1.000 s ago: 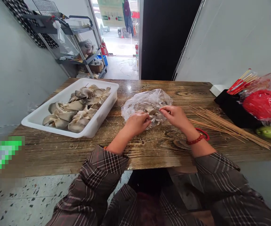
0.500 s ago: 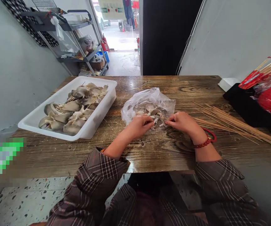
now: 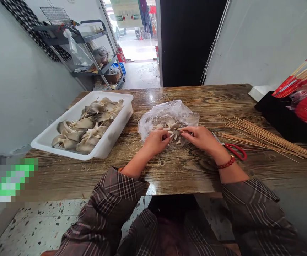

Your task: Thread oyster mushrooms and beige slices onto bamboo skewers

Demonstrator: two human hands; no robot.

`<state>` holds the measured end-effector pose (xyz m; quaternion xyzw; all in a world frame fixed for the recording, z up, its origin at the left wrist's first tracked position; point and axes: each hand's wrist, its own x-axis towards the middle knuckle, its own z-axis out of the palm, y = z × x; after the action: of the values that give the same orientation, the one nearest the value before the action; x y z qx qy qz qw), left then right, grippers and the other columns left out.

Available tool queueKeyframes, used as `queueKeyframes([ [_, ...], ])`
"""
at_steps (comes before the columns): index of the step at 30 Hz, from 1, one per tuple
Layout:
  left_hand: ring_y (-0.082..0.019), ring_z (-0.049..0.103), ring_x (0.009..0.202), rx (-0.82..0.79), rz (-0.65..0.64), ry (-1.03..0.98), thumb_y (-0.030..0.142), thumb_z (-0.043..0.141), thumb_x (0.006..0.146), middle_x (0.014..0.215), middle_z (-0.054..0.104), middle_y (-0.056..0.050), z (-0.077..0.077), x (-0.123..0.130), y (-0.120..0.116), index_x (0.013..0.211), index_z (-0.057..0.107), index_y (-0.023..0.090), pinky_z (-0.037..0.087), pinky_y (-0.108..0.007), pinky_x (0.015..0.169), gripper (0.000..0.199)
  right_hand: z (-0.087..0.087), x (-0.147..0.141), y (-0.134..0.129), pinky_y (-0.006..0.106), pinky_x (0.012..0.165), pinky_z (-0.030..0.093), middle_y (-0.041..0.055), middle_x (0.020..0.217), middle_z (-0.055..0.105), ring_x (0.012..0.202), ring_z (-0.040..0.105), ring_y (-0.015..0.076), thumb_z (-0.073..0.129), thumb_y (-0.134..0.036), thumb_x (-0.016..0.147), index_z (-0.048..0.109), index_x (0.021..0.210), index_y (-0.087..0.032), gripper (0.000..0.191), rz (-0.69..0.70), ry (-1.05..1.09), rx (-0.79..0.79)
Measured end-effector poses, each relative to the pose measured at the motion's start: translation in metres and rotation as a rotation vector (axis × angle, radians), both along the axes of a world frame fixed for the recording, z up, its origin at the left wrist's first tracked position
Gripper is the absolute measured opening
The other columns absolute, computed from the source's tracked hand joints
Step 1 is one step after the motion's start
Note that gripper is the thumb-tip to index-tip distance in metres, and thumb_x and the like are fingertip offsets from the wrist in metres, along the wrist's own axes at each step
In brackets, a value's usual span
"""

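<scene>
In the head view my right hand pinches a thin bamboo skewer that points left. My left hand is closed at the fingertips on a pale piece of oyster mushroom, close to the skewer's tip. Whether the tip has entered the piece is too small to tell. Just beyond both hands, a clear plastic bag lies opened out, with loose mushroom pieces in it. A white plastic tub on the left holds grey-brown oyster mushrooms, several of them on skewers.
Red-handled scissors lie by my right wrist. A spread of bamboo skewers covers the table's right side. Behind it stand a black box with red-wrapped sticks and a white container. A grey cart stands beyond the table.
My right hand has moved left with the skewer, closer to my left hand. More of the scissors now shows beside my right wrist. The view has shifted slightly.
</scene>
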<state>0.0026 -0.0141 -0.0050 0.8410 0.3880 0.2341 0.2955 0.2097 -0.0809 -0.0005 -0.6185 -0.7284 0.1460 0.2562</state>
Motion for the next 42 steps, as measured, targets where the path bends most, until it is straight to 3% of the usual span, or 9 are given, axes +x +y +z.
queueKeyframes([
  [3, -0.01, 0.047, 0.059, -0.205, 0.027, -0.24, 0.022, 0.065, 0.075, 0.064, 0.055, 0.001, 0.004, -0.004, 0.004, 0.069, 0.063, 0.015, 0.034, -0.023, 0.056, 0.009, 0.004, -0.001, -0.003, 0.028, 0.067, 0.043, 0.0047, 0.084, 0.075, 0.071, 0.065, 0.0184, 0.045, -0.038, 0.097, 0.068, 0.117, -0.021, 0.035, -0.079, 0.039, 0.116],
  [8, -0.008, 0.052, 0.05, -0.712, 0.064, -0.693, 0.034, 0.073, 0.071, 0.061, 0.062, 0.0, 0.013, -0.009, 0.005, 0.077, 0.057, 0.015, 0.035, -0.018, 0.045, 0.025, 0.007, -0.006, -0.007, 0.029, 0.068, 0.046, 0.0036, 0.079, 0.073, 0.072, 0.067, 0.0187, 0.042, -0.033, 0.099, 0.068, 0.114, -0.02, 0.033, -0.081, 0.094, 0.291],
  [11, -0.009, 0.06, 0.054, -0.851, 0.066, -0.859, 0.027, 0.079, 0.064, 0.072, 0.069, -0.004, 0.014, -0.01, 0.005, 0.08, 0.054, 0.015, 0.038, -0.016, 0.043, 0.032, 0.005, -0.009, -0.01, 0.029, 0.069, 0.048, 0.0047, 0.087, 0.074, 0.075, 0.067, 0.0185, 0.045, -0.032, 0.098, 0.068, 0.11, -0.021, 0.028, -0.066, 0.101, 0.389],
  [18, -0.013, 0.07, 0.066, -0.927, 0.111, -0.963, 0.016, 0.078, 0.068, 0.082, 0.072, -0.005, 0.02, -0.012, 0.005, 0.085, 0.056, 0.012, 0.055, -0.02, 0.058, 0.028, 0.01, -0.017, -0.012, 0.034, 0.078, 0.047, 0.0066, 0.095, 0.069, 0.089, 0.062, 0.0205, 0.051, -0.028, 0.096, 0.071, 0.098, -0.024, 0.02, 0.017, -0.014, 0.545],
  [24, -0.015, 0.072, 0.069, -0.934, 0.138, -0.989, 0.022, 0.078, 0.073, 0.082, 0.072, -0.005, 0.023, -0.014, 0.004, 0.086, 0.056, 0.013, 0.057, -0.024, 0.063, 0.027, 0.012, -0.026, -0.017, 0.034, 0.074, 0.042, 0.0074, 0.086, 0.067, 0.082, 0.058, 0.0201, 0.049, -0.029, 0.097, 0.072, 0.098, -0.022, 0.024, 0.015, -0.186, 0.503],
  [29, -0.013, 0.069, 0.072, -0.839, 0.148, -1.042, 0.022, 0.081, 0.068, 0.086, 0.074, -0.006, 0.024, -0.016, 0.006, 0.099, 0.063, 0.012, 0.053, -0.02, 0.063, 0.036, 0.018, -0.036, -0.018, 0.031, 0.07, 0.048, 0.0072, 0.087, 0.068, 0.079, 0.062, 0.0185, 0.047, -0.024, 0.097, 0.07, 0.11, -0.022, 0.026, 0.088, 0.064, 0.493],
  [34, -0.009, 0.064, 0.065, -0.835, 0.131, -1.087, 0.02, 0.081, 0.067, 0.083, 0.073, -0.005, 0.026, -0.018, 0.008, 0.089, 0.066, 0.011, 0.046, -0.017, 0.053, 0.028, 0.03, -0.045, -0.02, 0.032, 0.075, 0.052, 0.0056, 0.096, 0.074, 0.087, 0.068, 0.0187, 0.051, -0.022, 0.094, 0.071, 0.108, -0.024, 0.024, 0.068, 0.335, 0.446],
  [39, -0.014, 0.071, 0.073, -0.936, 0.159, -1.135, 0.013, 0.077, 0.07, 0.078, 0.071, -0.004, 0.029, -0.018, 0.006, 0.083, 0.059, 0.012, 0.056, -0.021, 0.067, 0.023, 0.021, -0.054, -0.017, 0.029, 0.071, 0.052, 0.0044, 0.092, 0.075, 0.08, 0.068, 0.0165, 0.052, -0.02, 0.091, 0.071, 0.108, -0.023, 0.026, 0.144, 0.348, 0.357],
  [42, -0.014, 0.072, 0.072, -0.959, 0.171, -1.125, 0.011, 0.075, 0.072, 0.078, 0.071, -0.003, 0.028, -0.017, 0.004, 0.091, 0.06, 0.013, 0.057, -0.022, 0.067, 0.025, 0.01, -0.058, -0.014, 0.031, 0.074, 0.053, 0.0049, 0.091, 0.074, 0.081, 0.068, 0.0169, 0.05, -0.019, 0.091, 0.07, 0.114, -0.022, 0.031, 0.189, 0.295, 0.338],
])
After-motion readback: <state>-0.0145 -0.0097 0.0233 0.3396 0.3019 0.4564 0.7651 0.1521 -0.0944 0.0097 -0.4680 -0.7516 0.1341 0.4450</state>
